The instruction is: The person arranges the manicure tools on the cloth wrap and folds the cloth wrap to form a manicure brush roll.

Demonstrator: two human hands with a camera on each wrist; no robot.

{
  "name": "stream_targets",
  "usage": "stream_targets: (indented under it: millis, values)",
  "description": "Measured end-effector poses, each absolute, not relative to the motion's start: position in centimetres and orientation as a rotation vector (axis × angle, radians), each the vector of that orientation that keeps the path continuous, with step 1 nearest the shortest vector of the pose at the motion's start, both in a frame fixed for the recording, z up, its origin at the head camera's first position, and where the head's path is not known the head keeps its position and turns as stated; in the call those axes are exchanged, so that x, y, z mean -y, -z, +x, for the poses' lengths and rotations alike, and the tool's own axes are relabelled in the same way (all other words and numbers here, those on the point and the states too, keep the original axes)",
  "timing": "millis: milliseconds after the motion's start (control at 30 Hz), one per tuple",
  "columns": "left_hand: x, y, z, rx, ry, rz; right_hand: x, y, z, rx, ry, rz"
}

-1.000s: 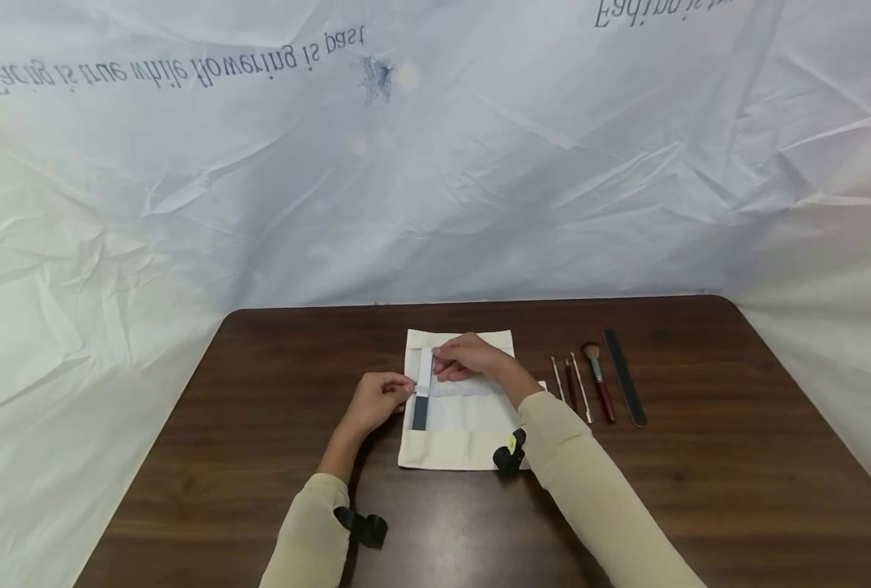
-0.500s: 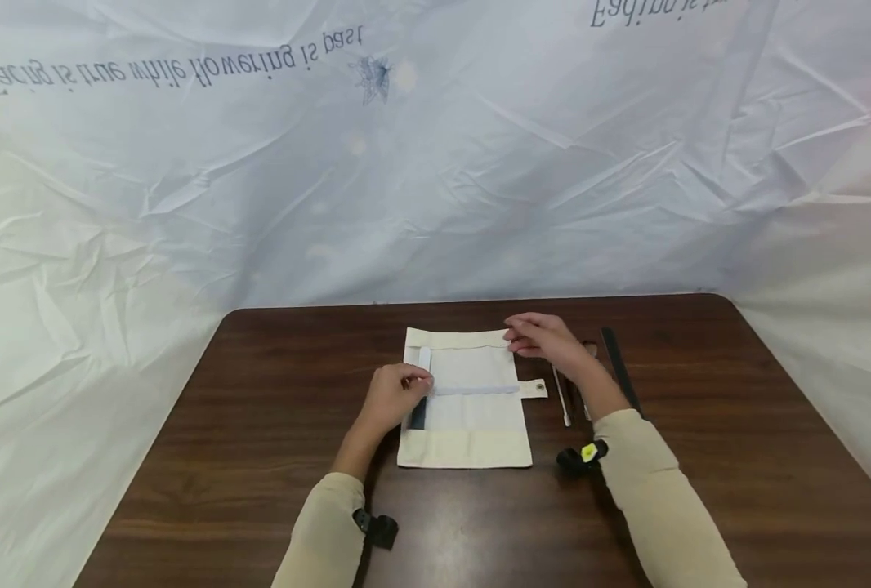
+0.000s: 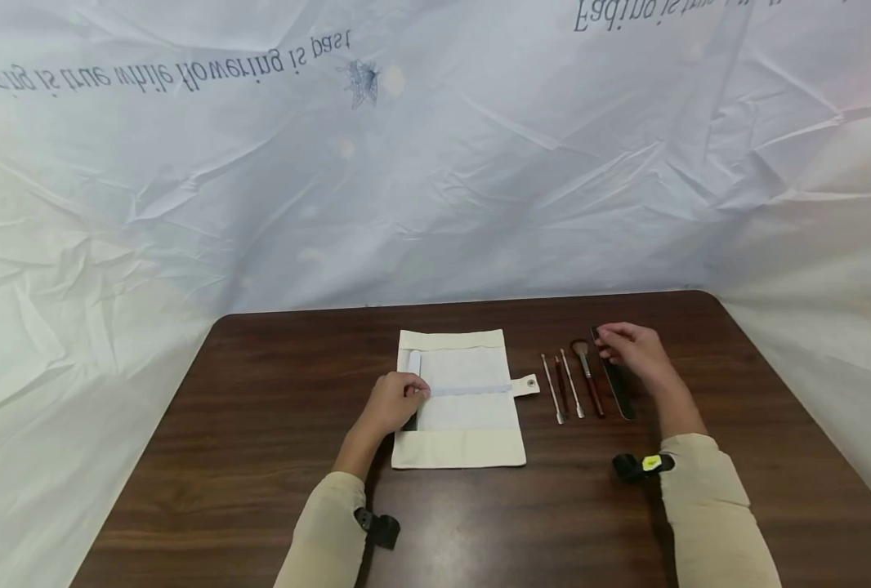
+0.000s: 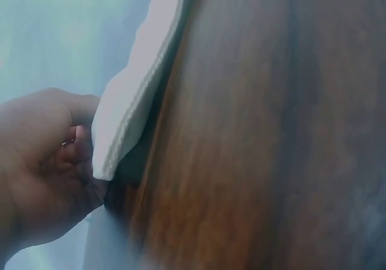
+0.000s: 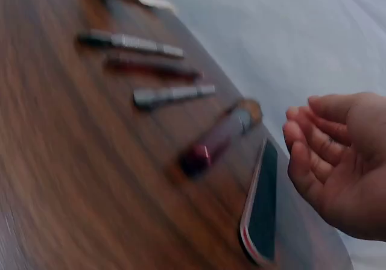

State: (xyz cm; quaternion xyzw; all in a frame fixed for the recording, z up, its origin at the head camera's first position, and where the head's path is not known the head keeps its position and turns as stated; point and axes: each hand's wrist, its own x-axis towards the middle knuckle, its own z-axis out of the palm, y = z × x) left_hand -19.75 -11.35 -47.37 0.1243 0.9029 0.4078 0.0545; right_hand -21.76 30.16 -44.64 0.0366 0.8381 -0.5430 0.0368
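Observation:
An unrolled cream cloth tool case (image 3: 472,448) lies on the table. My left hand (image 3: 394,402) rests at its left side, fingers loosely bent, over a flat strip (image 3: 415,360), white at the top and dark below; the hand hides the strip's middle. In the left wrist view, the left hand (image 4: 45,161) is right at the case's edge (image 4: 123,113). My right hand (image 3: 636,349) is over the upper end of a black nail file (image 3: 618,394). In the right wrist view, the bent fingers of the right hand (image 5: 338,161) hold nothing, beside the file (image 5: 262,207).
Left of the file lie a brush (image 3: 590,380) with a dark red handle, two thin metal tools, one silver (image 3: 551,388) and another silver (image 3: 572,382), and a thin dark red stick (image 3: 561,388). A snap tab (image 3: 526,385) sticks out from the case's right side. White sheeting (image 3: 435,180) hangs behind the table.
My right hand has moved right, from the case across the tools to the nail file. My left hand has shifted slightly right onto the strip and stayed there.

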Motion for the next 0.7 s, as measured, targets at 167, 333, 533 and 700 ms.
stream_targets:
  millis: [167,333,533,700]
  values:
    - [11.5,47.5,-19.8,-2.732,-1.272,0.371,-31.5,45.2,-21.1,-2.757,1.343,0.185]
    - [11.5,47.7,-19.9,-2.723,-1.299,0.358,-31.7,45.4,-20.9,-2.853,1.063,0.291]
    - [11.6,47.8,-19.8,-2.727,-1.315,0.352,-31.3,45.2,-21.1,-2.866,0.858,0.325]
    - [11.6,47.9,-19.8,-2.739,-1.310,0.359,-30.8,44.9,-21.2,-2.858,0.823,0.329]
